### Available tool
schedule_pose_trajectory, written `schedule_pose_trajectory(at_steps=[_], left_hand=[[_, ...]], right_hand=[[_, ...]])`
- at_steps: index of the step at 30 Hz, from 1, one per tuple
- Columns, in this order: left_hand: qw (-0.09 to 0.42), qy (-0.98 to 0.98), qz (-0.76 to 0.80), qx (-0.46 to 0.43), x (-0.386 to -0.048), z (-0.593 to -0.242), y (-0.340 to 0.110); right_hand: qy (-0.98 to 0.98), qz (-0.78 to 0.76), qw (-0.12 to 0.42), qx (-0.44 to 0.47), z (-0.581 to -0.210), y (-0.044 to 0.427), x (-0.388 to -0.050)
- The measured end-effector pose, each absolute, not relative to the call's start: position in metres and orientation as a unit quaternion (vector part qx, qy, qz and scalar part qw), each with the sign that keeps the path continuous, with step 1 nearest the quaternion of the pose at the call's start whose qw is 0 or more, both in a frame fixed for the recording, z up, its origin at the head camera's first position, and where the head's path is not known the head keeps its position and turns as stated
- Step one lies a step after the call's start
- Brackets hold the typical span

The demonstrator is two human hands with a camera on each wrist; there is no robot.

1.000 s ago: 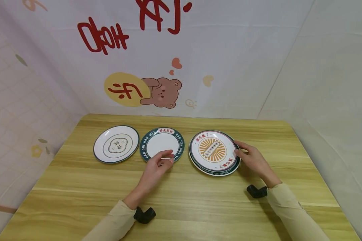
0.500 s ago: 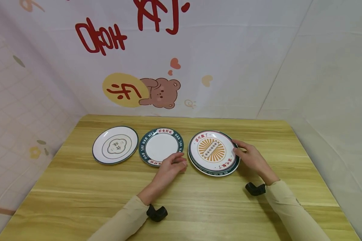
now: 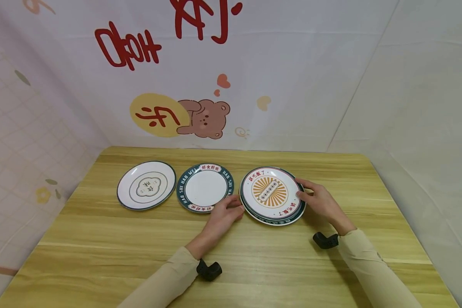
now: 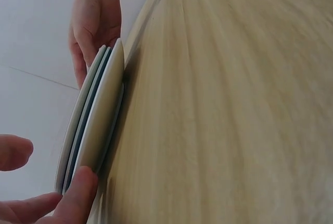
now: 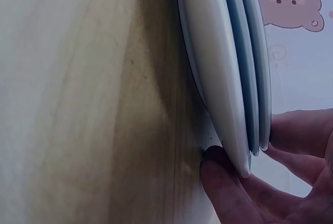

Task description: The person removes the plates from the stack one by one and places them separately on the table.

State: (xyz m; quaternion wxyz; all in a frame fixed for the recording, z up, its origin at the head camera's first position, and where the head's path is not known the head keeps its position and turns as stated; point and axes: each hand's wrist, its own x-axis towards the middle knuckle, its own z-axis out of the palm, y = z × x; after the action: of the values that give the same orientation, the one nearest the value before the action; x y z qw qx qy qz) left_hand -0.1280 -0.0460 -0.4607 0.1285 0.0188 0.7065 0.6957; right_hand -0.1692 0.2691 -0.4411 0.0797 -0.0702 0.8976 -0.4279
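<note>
**Stack of round white-and-green plates (image 3: 271, 192) gripped at its right rim**

The right hand (image 3: 322, 205) clamps the rim, thumb above, fingers below. The left hand (image 3: 223, 217) touches the opposite edge, its thumb apart. The stack is rightmost on the wood-grained tabletop (image 3: 262, 265). Just left lies a round white plate with a green lettered rim (image 3: 205, 188), then a round white plate with a thin dark rim (image 3: 146, 185).

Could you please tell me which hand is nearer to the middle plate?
Left. The left hand is beside the middle plate, at the left edge of the stack; the right hand is farther off, at its right edge.
</note>
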Motion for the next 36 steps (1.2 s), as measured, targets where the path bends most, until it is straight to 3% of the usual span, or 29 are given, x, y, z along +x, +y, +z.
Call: schedule_pose_trajectory(at_steps=[36], left_hand=[[0.123,0.681,0.722,0.025,-0.1224,-0.4562,-0.0421]], right_hand=[[0.902,-0.416,0.108,-0.053,-0.4373,0.2688,-0.1686]])
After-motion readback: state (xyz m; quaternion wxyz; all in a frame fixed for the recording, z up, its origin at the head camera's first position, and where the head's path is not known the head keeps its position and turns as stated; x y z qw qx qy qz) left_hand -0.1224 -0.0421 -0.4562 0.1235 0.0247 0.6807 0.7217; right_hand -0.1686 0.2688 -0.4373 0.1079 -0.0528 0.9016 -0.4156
